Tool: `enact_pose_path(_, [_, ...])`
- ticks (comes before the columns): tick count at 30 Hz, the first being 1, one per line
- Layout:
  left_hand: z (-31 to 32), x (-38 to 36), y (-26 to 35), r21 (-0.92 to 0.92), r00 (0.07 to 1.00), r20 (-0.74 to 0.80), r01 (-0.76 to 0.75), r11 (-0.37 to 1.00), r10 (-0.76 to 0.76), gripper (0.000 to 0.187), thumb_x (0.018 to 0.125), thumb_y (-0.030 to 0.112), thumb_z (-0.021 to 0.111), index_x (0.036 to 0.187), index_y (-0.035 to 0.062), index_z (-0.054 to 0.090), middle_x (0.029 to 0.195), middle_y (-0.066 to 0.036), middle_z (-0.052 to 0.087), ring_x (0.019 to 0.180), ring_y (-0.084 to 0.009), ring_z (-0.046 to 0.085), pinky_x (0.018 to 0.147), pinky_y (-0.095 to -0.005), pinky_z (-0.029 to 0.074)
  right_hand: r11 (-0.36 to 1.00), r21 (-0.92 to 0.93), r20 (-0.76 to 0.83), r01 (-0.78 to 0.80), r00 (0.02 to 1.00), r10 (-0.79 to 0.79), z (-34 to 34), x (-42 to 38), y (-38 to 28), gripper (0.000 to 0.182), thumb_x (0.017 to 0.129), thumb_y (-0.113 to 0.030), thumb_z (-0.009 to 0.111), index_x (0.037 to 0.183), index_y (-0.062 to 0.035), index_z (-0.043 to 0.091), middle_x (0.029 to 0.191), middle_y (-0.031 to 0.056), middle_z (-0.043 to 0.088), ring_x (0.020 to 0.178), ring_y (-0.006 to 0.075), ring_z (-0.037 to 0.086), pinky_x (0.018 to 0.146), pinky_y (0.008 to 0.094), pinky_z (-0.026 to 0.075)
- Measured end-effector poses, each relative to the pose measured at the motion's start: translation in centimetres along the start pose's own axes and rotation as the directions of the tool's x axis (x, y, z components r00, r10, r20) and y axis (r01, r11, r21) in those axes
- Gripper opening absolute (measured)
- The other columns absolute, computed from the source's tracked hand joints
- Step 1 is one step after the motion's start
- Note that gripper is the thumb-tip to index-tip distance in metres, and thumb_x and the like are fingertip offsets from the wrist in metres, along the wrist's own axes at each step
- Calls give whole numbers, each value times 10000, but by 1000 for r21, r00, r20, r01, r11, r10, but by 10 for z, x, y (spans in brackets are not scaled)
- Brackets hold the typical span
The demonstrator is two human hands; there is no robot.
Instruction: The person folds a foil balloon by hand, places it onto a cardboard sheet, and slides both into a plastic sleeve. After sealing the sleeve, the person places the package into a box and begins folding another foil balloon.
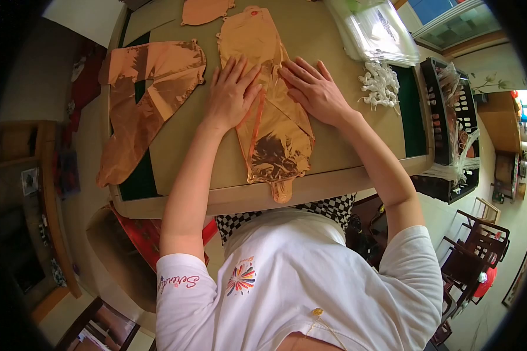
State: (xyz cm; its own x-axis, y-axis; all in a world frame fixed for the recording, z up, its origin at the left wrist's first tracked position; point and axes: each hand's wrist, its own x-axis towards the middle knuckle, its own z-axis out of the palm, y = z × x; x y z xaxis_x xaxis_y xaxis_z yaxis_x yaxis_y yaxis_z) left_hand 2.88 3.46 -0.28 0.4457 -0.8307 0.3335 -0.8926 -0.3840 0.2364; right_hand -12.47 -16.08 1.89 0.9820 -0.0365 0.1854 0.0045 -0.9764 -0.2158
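A flat copper-coloured foil balloon (pixel 278 137) lies lengthwise in front of me, its narrow tail hanging over the table's near edge. My left hand (pixel 233 96) rests palm down on the balloon's left side, fingers stretched out. On the opposite side, my right hand (pixel 316 90) lies flat with its fingertips touching the foil. Neither hand grips anything. To the left is a second copper foil balloon (pixel 175 82), folded or bent, its lower end reaching past the table edge. Part of another foil piece (pixel 208 10) shows at the far end.
Clear plastic bags (pixel 377 32) are stacked at the far right of the table (pixel 345 158), with a bunch of white string or ties (pixel 380 85) beside them. A black crate (pixel 451 117) holding plastic wrap stands off the right edge. Dark wooden chairs (pixel 474 240) are farther right.
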Motion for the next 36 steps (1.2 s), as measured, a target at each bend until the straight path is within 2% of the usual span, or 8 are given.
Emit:
enact_pose_path(8, [0, 0, -1, 5, 999, 31, 19, 1000, -19, 443, 993, 405, 458, 1403, 236, 474, 1496, -106, 385, 1412, -310, 300, 1137, -529, 231, 978, 181, 40, 106, 993, -115, -12, -35, 3, 419, 993, -237, 450, 1389, -105, 482, 1470, 59, 434, 1413, 243, 312, 1175, 495, 176])
enact_pose_path(11, [3, -1, -2, -12, 1000, 13, 10, 1000, -10, 436, 996, 393, 461, 1404, 240, 468, 1490, -110, 391, 1413, -314, 296, 1132, -530, 233, 914, 400, 84, 71, 990, -114, -30, -59, -3, 410, 968, -131, 464, 1374, -84, 494, 1455, 75, 452, 1396, 258, 346, 1177, 481, 189])
enact_pose_path(14, [3, 0, -2, -10, 1000, 20, 10, 1000, -10, 440, 996, 393, 459, 1407, 236, 465, 1489, -115, 391, 1412, -314, 296, 1136, -527, 226, 890, 455, 51, 22, 997, -51, -31, -78, -3, 465, 917, -38, 485, 1380, -87, 487, 1455, 81, 450, 1384, 264, 367, 1171, 479, 212])
enact_pose_path(17, [4, 0, -3, 8, 999, 38, 6, 1000, -7, 463, 995, 418, 445, 1417, 228, 453, 1495, -119, 382, 1410, -313, 302, 1143, -529, 223, 954, 301, -5, -14, 1000, 16, -24, -79, -9, 542, 856, 28, 494, 1386, -89, 482, 1459, 82, 445, 1391, 258, 356, 1167, 473, 231])
enact_pose_path(23, [1, 1, -2, 1, 1000, 16, -4, 1000, 4, 477, 996, 416, 440, 1428, 213, 439, 1499, -129, 373, 1408, -323, 304, 1141, -538, 224, 990, 129, 26, 64, 997, -68, -24, -79, -12, 628, 782, 54, 503, 1389, -107, 485, 1481, 68, 420, 1409, 237, 327, 1166, 470, 234])
enact_pose_path(29, [-2, 1, 0, 5, 999, 32, -6, 1000, 6, 475, 999, 394, 442, 1438, 214, 421, 1511, -125, 355, 1412, -329, 292, 1139, -537, 222, 989, 108, 40, 101, 994, -106, -24, -80, -12, 657, 752, 73, 511, 1386, -100, 488, 1495, 66, 402, 1413, 237, 321, 1166, 494, 218])
enact_pose_path(32, [-3, 2, 0, 12, 999, 38, -5, 1000, 5, 473, 1003, 389, 434, 1444, 219, 409, 1517, -122, 346, 1416, -326, 284, 1141, -533, 220, 975, 224, -34, -5, 999, 13, -23, -76, -12, 661, 745, 80, 512, 1380, -102, 495, 1500, 63, 394, 1419, 234, 310, 1167, 499, 212])
enact_pose_path(36, [-2, 1, 0, 38, 999, 42, -8, 999, 6, 477, 1007, 396, 420, 1453, 229, 394, 1518, -120, 342, 1417, -323, 283, 1142, -529, 220, 987, 161, 5, 26, 1000, -27, -24, -72, -7, 658, 747, 77, 510, 1379, -102, 498, 1499, 60, 395, 1423, 232, 301, 1169, 502, 202])
